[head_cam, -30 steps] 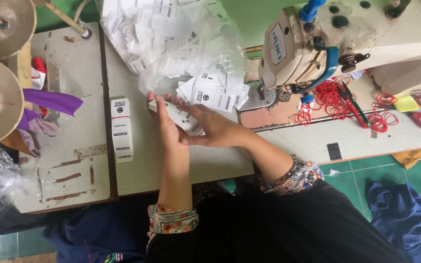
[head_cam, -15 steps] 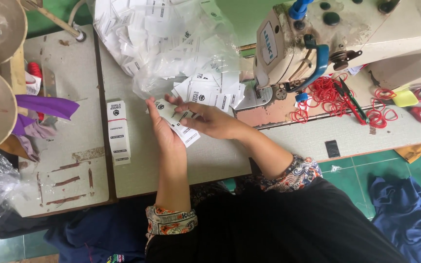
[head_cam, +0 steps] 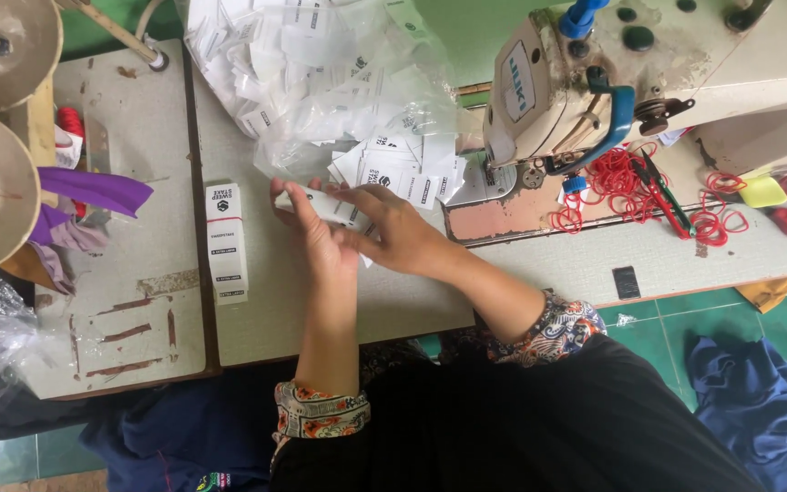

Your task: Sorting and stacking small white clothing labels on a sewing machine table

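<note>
Both hands, left hand [head_cam: 321, 232] and right hand [head_cam: 398, 232], stayed clamped on the label stack [head_cam: 330, 208], now squared, mid-bench beside the sewing machine [head_cam: 594, 82].

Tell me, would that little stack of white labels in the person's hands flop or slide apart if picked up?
Probably floppy: the labels look thin and flat, pinched between the left hand and right hand. Likely very light, since loose ones lie heaped in a clear bag. They might fan apart; those by the sewing machine lie splayed.
</note>
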